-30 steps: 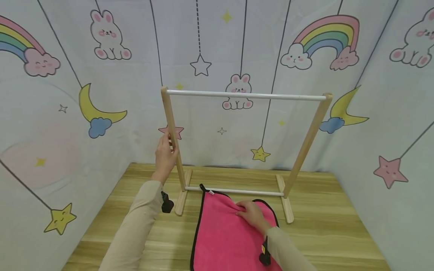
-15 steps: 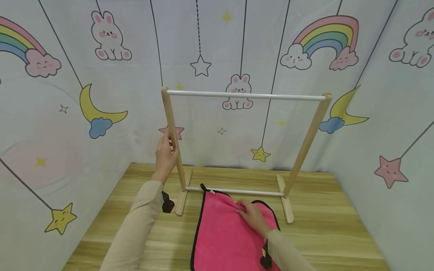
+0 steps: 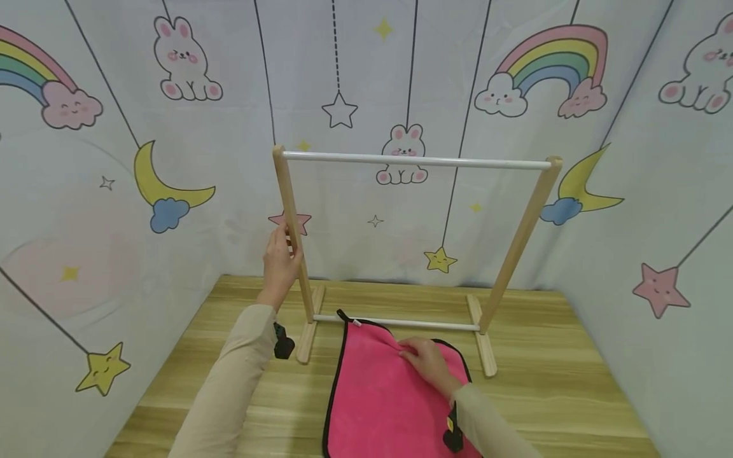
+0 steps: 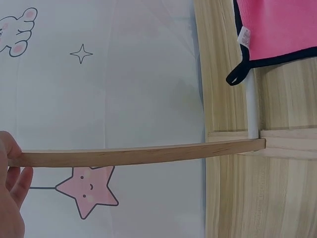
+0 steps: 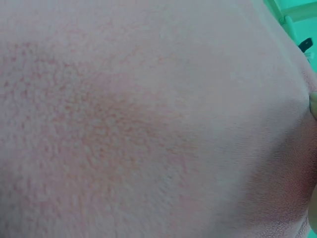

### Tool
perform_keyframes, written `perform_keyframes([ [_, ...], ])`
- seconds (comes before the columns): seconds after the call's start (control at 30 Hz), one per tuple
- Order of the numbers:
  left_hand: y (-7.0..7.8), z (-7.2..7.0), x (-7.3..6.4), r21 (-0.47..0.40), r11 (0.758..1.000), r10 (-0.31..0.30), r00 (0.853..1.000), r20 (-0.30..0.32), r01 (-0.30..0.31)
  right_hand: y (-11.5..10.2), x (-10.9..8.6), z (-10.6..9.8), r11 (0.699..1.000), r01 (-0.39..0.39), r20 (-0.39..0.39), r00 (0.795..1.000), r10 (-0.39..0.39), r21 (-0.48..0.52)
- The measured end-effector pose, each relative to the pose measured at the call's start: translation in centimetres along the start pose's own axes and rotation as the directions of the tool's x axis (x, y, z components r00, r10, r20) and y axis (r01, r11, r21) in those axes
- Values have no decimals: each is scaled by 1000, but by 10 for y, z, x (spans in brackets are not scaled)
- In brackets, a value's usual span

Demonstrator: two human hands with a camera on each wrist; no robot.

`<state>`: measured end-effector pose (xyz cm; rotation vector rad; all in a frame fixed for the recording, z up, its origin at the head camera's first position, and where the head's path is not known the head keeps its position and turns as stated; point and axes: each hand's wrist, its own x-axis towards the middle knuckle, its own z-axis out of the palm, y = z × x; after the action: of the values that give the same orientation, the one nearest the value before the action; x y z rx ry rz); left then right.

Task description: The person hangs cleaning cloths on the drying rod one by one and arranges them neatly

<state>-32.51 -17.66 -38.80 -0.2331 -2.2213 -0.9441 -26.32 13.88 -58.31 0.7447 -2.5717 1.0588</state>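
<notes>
My left hand [image 3: 279, 264] grips the left upright [image 3: 291, 203] of a wooden rack about halfway up. In the left wrist view its thumb and fingers wrap round that same upright [image 4: 138, 156]. My right hand [image 3: 431, 364] pinches a pink towel [image 3: 372, 394] near its far edge, gathering a fold there. Black trim borders the towel, and a black hanging loop [image 4: 238, 74] and white label [image 4: 244, 37] show at its far left corner. That corner overlaps the rack's lower white bar [image 3: 424, 324]. Pale, off-colour towel [image 5: 148, 124] fills most of the right wrist view.
The rack's upper white bar [image 3: 412, 160] spans two uprights, the right one [image 3: 521, 242] ending in a wooden foot [image 3: 483, 343]. Everything stands on a wood-grain table [image 3: 550, 375]. Behind and at both sides hangs a white printed cloth [image 3: 229, 127] with rabbits, stars and rainbows.
My right hand and the pinched fold have shifted very slightly. The left hand keeps its hold on the upright, and the rack stays in place.
</notes>
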Motion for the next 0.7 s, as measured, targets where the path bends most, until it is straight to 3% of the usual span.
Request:
perform_keyframes([
  [0.43,2,-2,-1,-5,1000,-13,1000,6,13,-24,28,-31,988,151,-50,987,-150,34],
  [0.7,2,-2,0,-4,1000,-21,1000,13,21,-45,43,-60,987,155,-6,988,-155,33],
])
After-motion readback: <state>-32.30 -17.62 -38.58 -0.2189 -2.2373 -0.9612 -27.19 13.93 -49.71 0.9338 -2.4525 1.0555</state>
